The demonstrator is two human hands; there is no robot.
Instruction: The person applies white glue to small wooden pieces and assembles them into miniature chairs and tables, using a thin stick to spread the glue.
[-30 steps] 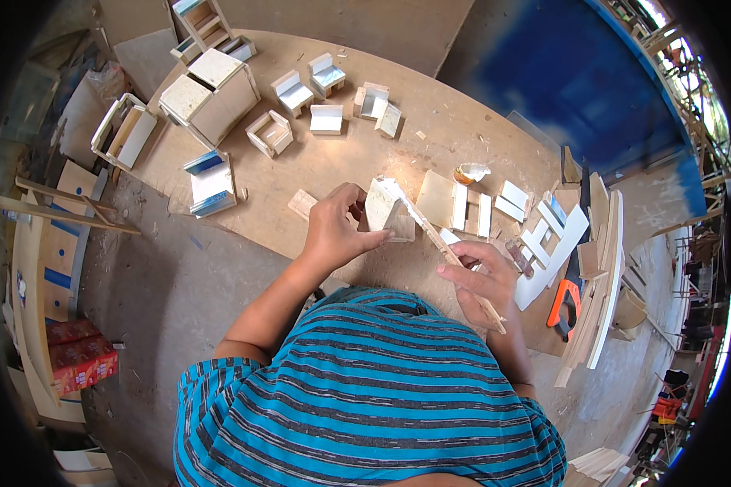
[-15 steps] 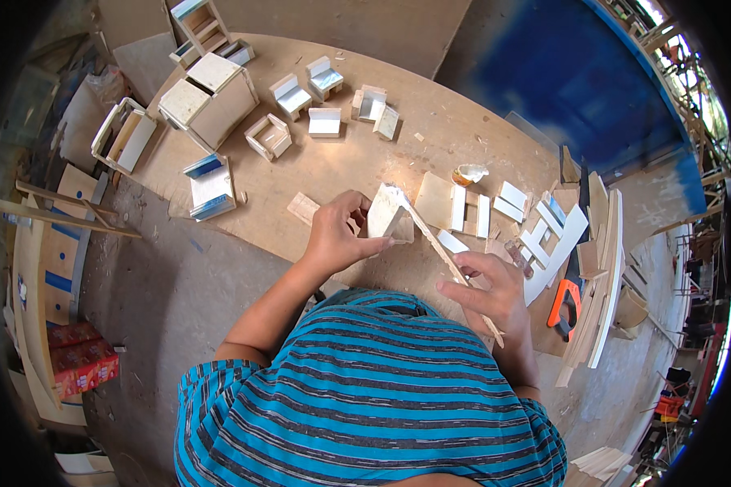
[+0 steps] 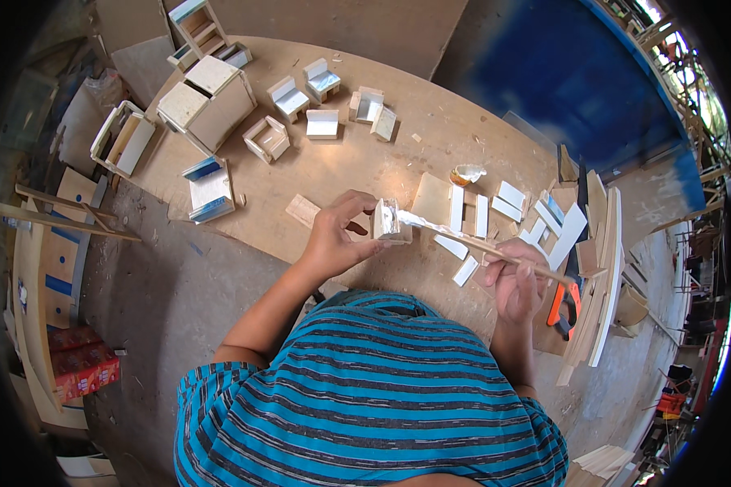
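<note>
My left hand (image 3: pixel 343 231) grips a small wooden block-like piece (image 3: pixel 393 230) between thumb and fingers, just above the table's near edge. White paste, like glue, coats its upper edge. In my right hand (image 3: pixel 518 280) is a thin wooden stick (image 3: pixel 495 251), pinched between thumb and fingers and slanting up to the left. The stick's white-smeared tip (image 3: pixel 414 219) meets the piece at its coated edge. Beyond the stick, a small bowl (image 3: pixel 467 174) with white stuff on its rim stands on the table. White-faced strips (image 3: pixel 482 216) lie near it.
Several miniature wooden chairs (image 3: pixel 322 123) and a box-like cabinet (image 3: pixel 207 105) stand on the wooden table (image 3: pixel 341 174). A flat wood offcut (image 3: pixel 303 209) lies beside my left hand. At the right are an orange-handled saw (image 3: pixel 557 304) and long wood strips (image 3: pixel 605 280). A blue panel (image 3: pixel 568 81) stands behind.
The stick has swung from steep to nearly level, and my right hand has moved right and slightly up. My left hand has turned the wooden piece so its coated edge faces the stick.
</note>
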